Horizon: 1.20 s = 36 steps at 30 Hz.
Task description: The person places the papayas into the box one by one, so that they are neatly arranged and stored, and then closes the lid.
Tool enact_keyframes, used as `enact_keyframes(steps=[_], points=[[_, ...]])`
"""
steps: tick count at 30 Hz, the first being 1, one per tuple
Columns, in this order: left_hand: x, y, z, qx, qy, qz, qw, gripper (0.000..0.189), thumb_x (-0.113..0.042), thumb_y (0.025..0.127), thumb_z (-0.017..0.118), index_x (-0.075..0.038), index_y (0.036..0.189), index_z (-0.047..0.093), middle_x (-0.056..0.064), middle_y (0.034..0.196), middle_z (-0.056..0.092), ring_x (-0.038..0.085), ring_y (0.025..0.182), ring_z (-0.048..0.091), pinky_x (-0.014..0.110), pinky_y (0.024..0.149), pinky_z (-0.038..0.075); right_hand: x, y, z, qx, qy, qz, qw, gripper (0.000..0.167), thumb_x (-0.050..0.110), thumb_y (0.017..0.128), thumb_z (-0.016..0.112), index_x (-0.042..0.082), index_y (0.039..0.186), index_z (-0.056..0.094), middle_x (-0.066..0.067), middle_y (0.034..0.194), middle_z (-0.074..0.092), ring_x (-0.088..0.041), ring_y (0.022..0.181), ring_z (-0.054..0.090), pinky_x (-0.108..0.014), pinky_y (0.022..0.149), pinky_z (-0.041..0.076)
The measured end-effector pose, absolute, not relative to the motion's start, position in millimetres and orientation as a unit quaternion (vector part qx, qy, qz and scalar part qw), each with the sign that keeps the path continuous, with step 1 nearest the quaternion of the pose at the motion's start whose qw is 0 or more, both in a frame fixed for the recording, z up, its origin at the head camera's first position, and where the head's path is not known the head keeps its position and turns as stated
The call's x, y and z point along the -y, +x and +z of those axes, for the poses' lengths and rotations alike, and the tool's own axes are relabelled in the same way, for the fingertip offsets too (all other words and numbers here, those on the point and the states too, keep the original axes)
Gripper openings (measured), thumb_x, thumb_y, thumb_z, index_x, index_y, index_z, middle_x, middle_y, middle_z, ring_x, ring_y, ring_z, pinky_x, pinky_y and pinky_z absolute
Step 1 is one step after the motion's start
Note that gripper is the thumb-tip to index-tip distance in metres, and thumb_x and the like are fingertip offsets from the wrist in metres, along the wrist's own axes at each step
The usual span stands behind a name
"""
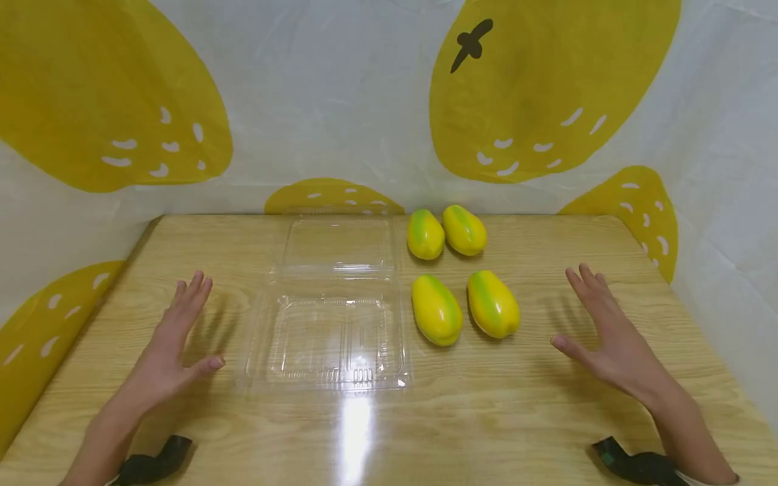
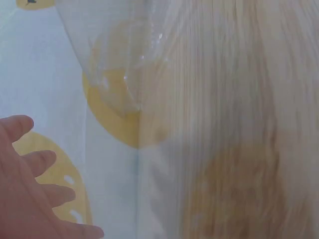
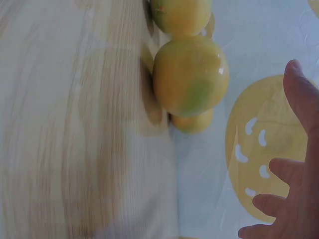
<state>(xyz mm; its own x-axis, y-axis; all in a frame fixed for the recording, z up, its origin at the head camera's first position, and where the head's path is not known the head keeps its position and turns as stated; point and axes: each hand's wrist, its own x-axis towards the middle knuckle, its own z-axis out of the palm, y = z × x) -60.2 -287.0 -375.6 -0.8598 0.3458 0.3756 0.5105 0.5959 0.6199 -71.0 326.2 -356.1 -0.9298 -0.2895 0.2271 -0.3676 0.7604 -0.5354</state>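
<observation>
A clear plastic clamshell container (image 1: 331, 337) lies unfolded on the table, its lid half (image 1: 340, 241) toward the back. To its right sit yellow-green papayas in two pairs: a front-left papaya (image 1: 436, 310), a front-right papaya (image 1: 494, 304), a back-left papaya (image 1: 425, 234) and a back-right papaya (image 1: 464, 230). My left hand (image 1: 173, 347) hovers left of the container, fingers spread and touching nothing. On the far side of the papayas, my right hand (image 1: 608, 337) is held likewise, thumb apart. In the right wrist view a papaya (image 3: 191, 74) partly covers others.
The wood-grain table (image 1: 486, 418) ends at a white cloth backdrop (image 1: 328, 94) with large yellow fruit prints, which also runs along both sides. Dark curved pieces, a left one (image 1: 154, 461) and a right one (image 1: 635, 466), sit at the wrists.
</observation>
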Motion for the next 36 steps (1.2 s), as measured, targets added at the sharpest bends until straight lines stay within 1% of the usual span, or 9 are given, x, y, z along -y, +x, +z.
enact_keyframes(steps=[8, 11, 14, 16, 18, 20, 25, 31, 36], points=[[279, -60, -382, 0.843, -0.274, -0.454, 0.089, 0.096, -0.043, 0.084, 0.071, -0.005, 0.153, 0.016, 0.020, 0.158, 0.004, 0.033, 0.144, -0.008, 0.071, 0.101, -0.007, -312, -73, -355, 0.923, 0.202, 0.318, 0.082, 0.095, 0.024, 0.080, 0.076, 0.020, 0.155, 0.017, -0.005, 0.160, 0.006, -0.038, 0.143, 0.005, -0.075, 0.098, 0.008], [275, -62, -385, 0.830, -0.283, -0.473, 0.082, 0.096, -0.046, 0.084, 0.069, -0.004, 0.152, 0.016, 0.019, 0.158, 0.005, 0.031, 0.144, -0.006, 0.064, 0.106, -0.005, -307, -74, -355, 0.916, 0.211, 0.326, 0.097, 0.093, 0.024, 0.079, 0.076, 0.019, 0.154, 0.020, -0.007, 0.159, 0.011, -0.033, 0.143, 0.012, -0.073, 0.100, 0.013], [270, -63, -390, 0.816, -0.301, -0.486, 0.085, 0.094, -0.048, 0.086, 0.066, 0.000, 0.151, 0.018, 0.020, 0.158, 0.006, 0.032, 0.145, -0.001, 0.043, 0.113, 0.004, -300, -77, -356, 0.909, 0.222, 0.333, 0.111, 0.091, 0.019, 0.079, 0.076, 0.017, 0.153, 0.023, -0.008, 0.158, 0.017, -0.021, 0.143, 0.018, -0.045, 0.111, 0.024], [267, -65, -392, 0.799, -0.317, -0.504, 0.087, 0.092, -0.045, 0.088, 0.065, 0.004, 0.150, 0.018, 0.023, 0.157, 0.006, 0.033, 0.145, 0.002, 0.030, 0.112, 0.012, -295, -79, -358, 0.905, 0.229, 0.339, 0.117, 0.090, 0.016, 0.079, 0.076, 0.015, 0.153, 0.025, -0.008, 0.157, 0.021, -0.013, 0.141, 0.021, -0.023, 0.107, 0.027], [265, -66, -395, 0.780, -0.328, -0.527, 0.082, 0.089, -0.041, 0.090, 0.064, 0.007, 0.149, 0.017, 0.025, 0.156, 0.005, 0.033, 0.145, 0.004, 0.021, 0.109, 0.019, -288, -81, -360, 0.901, 0.233, 0.347, 0.119, 0.089, 0.011, 0.078, 0.076, 0.015, 0.152, 0.026, -0.007, 0.156, 0.024, -0.008, 0.137, 0.027, -0.008, 0.097, 0.028], [264, -66, -398, 0.753, -0.339, -0.559, 0.073, 0.086, -0.034, 0.091, 0.064, 0.009, 0.148, 0.016, 0.027, 0.155, 0.003, 0.032, 0.144, 0.005, 0.021, 0.108, 0.024, -283, -84, -361, 0.897, 0.234, 0.357, 0.119, 0.087, 0.008, 0.078, 0.074, 0.016, 0.152, 0.028, -0.006, 0.154, 0.028, -0.009, 0.133, 0.033, -0.008, 0.095, 0.031], [265, -65, -408, 0.719, -0.354, -0.595, 0.056, 0.082, -0.019, 0.090, 0.067, 0.014, 0.145, 0.016, 0.030, 0.154, 0.001, 0.033, 0.144, 0.006, 0.024, 0.110, 0.024, -274, -91, -366, 0.893, 0.226, 0.371, 0.120, 0.079, 0.008, 0.082, 0.071, 0.017, 0.150, 0.032, -0.004, 0.149, 0.037, -0.019, 0.123, 0.044, -0.012, 0.091, 0.038], [264, -67, -412, 0.766, -0.343, -0.541, 0.055, 0.076, -0.020, 0.083, 0.072, 0.008, 0.143, 0.033, 0.026, 0.156, 0.007, 0.036, 0.144, 0.007, 0.026, 0.111, 0.012, -269, -95, -372, 0.902, 0.200, 0.370, 0.104, 0.069, 0.013, 0.088, 0.065, 0.021, 0.149, 0.035, -0.004, 0.145, 0.042, -0.026, 0.113, 0.051, -0.021, 0.083, 0.047], [262, -70, -412, 0.769, -0.361, -0.525, 0.056, 0.070, -0.014, 0.079, 0.073, 0.008, 0.138, 0.042, 0.029, 0.154, 0.009, 0.040, 0.143, 0.007, 0.027, 0.112, 0.014, -265, -99, -375, 0.909, 0.181, 0.366, 0.081, 0.066, 0.017, 0.089, 0.064, 0.022, 0.149, 0.035, -0.004, 0.145, 0.043, -0.024, 0.109, 0.053, -0.033, 0.080, 0.051]])
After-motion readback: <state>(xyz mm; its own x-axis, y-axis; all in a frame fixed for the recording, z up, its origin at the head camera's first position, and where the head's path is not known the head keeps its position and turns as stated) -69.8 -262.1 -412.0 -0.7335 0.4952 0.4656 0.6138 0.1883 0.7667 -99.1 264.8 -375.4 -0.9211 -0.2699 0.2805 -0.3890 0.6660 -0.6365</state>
